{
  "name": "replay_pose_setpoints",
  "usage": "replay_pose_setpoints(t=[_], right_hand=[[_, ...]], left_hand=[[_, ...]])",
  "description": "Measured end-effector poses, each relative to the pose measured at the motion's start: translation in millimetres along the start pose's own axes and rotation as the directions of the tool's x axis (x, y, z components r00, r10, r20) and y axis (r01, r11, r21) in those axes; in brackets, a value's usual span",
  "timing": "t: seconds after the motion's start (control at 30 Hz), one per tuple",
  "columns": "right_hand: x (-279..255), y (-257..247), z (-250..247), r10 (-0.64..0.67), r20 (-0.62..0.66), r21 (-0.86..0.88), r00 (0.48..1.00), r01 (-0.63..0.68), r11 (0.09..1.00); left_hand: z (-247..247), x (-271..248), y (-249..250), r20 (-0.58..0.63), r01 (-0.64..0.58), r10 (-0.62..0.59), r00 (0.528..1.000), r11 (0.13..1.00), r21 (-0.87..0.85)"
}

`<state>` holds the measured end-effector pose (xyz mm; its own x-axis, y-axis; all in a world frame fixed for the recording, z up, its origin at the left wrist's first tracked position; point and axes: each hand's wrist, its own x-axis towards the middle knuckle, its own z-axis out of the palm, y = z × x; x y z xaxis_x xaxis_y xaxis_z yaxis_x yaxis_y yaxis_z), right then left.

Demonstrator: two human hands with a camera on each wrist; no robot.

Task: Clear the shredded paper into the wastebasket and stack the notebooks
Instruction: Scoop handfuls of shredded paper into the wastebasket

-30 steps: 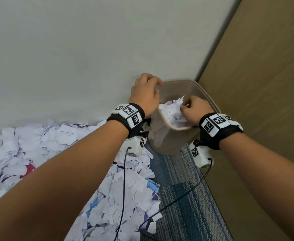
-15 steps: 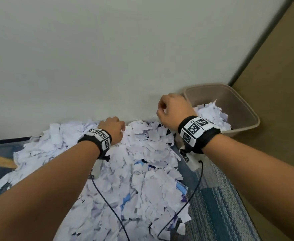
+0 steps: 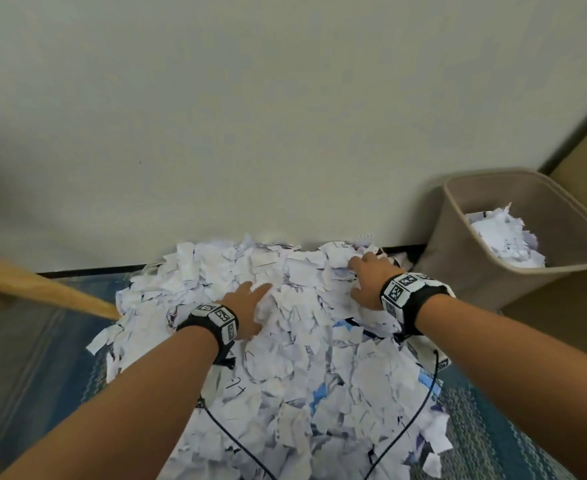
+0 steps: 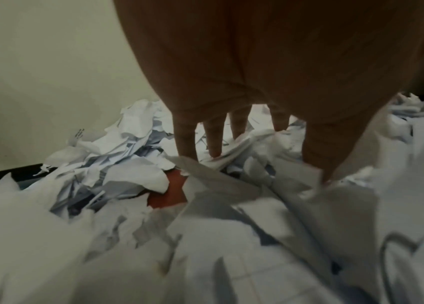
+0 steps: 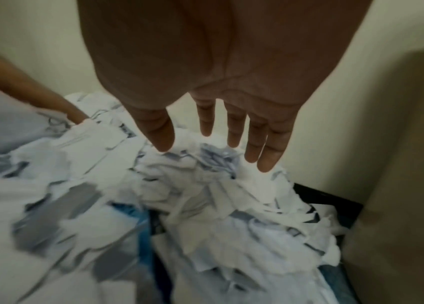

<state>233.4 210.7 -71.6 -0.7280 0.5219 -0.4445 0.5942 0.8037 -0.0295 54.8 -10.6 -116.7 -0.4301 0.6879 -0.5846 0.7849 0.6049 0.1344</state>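
White shredded paper (image 3: pixel 285 341) covers the rug by the wall; the wastebasket (image 3: pixel 465 258) stands at its right. Left hand (image 3: pixel 247 306) and right hand (image 3: pixel 368 282) lie spread flat on it, grasping nothing. The gathering step is in hand; next, both must close around a bunch.

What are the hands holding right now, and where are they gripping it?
Nothing. Both the left hand and right hand are spread open on the shredded paper.

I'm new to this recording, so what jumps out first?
A big heap of shredded paper covers the rug against the wall, with the left hand and right hand spread open on it. At the right stands a tan wastebasket, already partly filled.
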Motion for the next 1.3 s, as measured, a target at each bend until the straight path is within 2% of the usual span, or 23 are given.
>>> replay_pose_setpoints(t=[0.13, 0.2, 0.27, 0.37, 0.5, 0.63, 0.77, 0.9, 1.0, 1.13, 1.3], right_hand=[[-3, -32, 22, -0.126, 0.045, -0.011, 0.991, 0.127, 0.992], [-8, -52, 29, -0.235, 0.035, -0.036, 0.971, 0.236, 0.971], [-14, -70, 35, -0.343, 0.032, -0.064, 0.939, 0.345, 0.936], [-18, -86, 47, -0.384, 0.111, -0.091, 0.917, 0.394, 0.915], [-18, -81, 58, -0.386, 0.202, -0.19, 0.9, 0.422, 0.886], [-17, -65, 54, -0.377, 0.225, -0.246, 0.898, 0.427, 0.87], [-17, -63, 40, -0.295, 0.172, -0.254, 0.94, 0.332, 0.909], [-18, -64, 33, -0.32, 0.035, -0.155, 0.947, 0.322, 0.934], [-21, -71, 38, -0.366, -0.025, -0.125, 0.93, 0.36, 0.925], [-30, -89, 55, -0.443, 0.034, -0.137, 0.896, 0.443, 0.886], [-40, -107, 68, -0.485, 0.108, -0.161, 0.868, 0.496, 0.853]], left_hand=[[-1, -15, 7, 0.022, -0.122, 0.121, 0.992, 0.992, 0.023], [-9, -22, 17, 0.046, -0.221, 0.221, 0.974, 0.975, -0.005], [-16, -25, 21, 0.074, -0.237, 0.241, 0.968, 0.969, -0.068], [-24, -28, 15, 0.057, -0.164, 0.172, 0.984, 0.979, -0.119], [-33, -29, -8, -0.065, -0.035, 0.024, 0.998, 0.983, -0.18], [-32, -33, -39, -0.123, 0.119, -0.125, 0.985, 0.991, -0.059], [-24, -35, -65, -0.127, 0.202, -0.198, 0.972, 0.979, 0.018], [-15, -44, -85, -0.11, 0.271, -0.262, 0.959, 0.96, 0.074], [-7, -51, -100, -0.066, 0.265, -0.264, 0.962, 0.964, 0.011], [7, -64, -100, 0.092, 0.149, -0.139, 0.986, 0.982, -0.114], [11, -60, -81, 0.117, 0.109, -0.102, 0.988, 0.993, -0.055]])
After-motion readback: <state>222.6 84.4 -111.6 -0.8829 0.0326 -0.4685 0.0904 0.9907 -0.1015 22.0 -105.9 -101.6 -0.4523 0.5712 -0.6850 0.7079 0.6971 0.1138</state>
